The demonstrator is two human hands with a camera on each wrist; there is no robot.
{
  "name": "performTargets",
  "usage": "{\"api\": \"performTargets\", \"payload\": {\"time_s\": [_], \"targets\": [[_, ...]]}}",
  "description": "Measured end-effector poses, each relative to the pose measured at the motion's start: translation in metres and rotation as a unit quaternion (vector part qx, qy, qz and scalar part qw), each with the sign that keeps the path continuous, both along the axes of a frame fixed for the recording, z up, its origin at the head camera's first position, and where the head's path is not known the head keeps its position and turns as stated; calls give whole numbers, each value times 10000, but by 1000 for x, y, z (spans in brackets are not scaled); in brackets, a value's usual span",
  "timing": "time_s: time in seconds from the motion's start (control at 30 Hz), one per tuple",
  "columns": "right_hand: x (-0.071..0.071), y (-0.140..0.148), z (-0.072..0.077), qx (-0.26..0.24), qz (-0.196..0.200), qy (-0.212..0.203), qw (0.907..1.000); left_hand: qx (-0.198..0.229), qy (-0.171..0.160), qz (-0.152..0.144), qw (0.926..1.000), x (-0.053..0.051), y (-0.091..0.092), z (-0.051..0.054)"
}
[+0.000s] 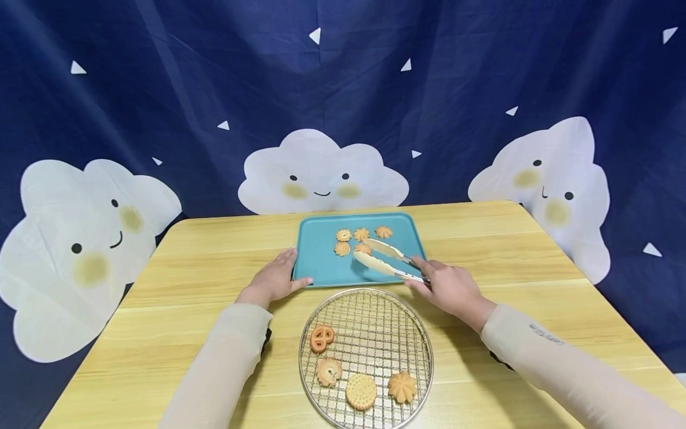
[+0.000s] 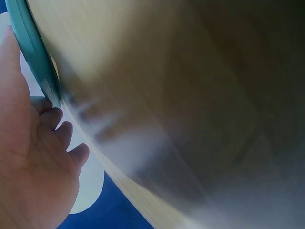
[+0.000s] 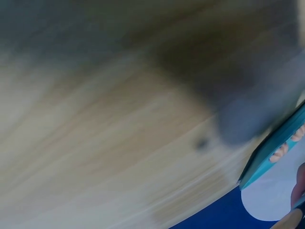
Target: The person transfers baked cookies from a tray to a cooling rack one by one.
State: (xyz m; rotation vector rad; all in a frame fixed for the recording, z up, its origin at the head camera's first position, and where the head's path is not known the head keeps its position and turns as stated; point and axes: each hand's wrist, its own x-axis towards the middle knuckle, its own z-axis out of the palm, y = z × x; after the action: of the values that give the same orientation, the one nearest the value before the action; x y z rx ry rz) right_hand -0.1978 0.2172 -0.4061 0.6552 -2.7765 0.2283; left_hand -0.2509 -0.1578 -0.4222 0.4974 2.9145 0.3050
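Tongs (image 1: 375, 264) in right hand (image 1: 450, 289), fingers and thumb clamped round handles. Left of and beyond that hand, we see their tips apart, either side of cookie (image 1: 362, 248); contact we cannot tell. Four other cookies (image 1: 383, 232) near it on tray (image 1: 321, 268), between both hands. Left hand (image 1: 276, 277) rests at tray's near left corner, thumb and fingers spread. Nearer us than hands, rack (image 1: 370, 322) bears four more cookies (image 1: 361, 391).
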Motion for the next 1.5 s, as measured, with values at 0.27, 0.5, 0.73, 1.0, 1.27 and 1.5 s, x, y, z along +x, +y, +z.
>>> {"api": "performTargets", "payload": {"time_s": [0.27,0.5,0.73,1.0,1.27,1.5], "targets": [[11,10,-3,12,571,254,9980,-12,-17,-26,10000,0,0,0],[18,17,-5,25,1352,699,9883,-5,20,-72,10000,-1,0,0],[22,21,-7,-17,2048,759,9759,-6,-30,-67,10000,0,0,1],[24,22,-6,208,2784,976,9553,-2,-41,-42,10000,0,0,1],[25,22,-7,229,3360,1044,9358,65,-42,-16,10000,0,-1,0],[25,22,-8,262,3706,1052,9224,60,-14,-14,10000,-1,-1,-3]]}}
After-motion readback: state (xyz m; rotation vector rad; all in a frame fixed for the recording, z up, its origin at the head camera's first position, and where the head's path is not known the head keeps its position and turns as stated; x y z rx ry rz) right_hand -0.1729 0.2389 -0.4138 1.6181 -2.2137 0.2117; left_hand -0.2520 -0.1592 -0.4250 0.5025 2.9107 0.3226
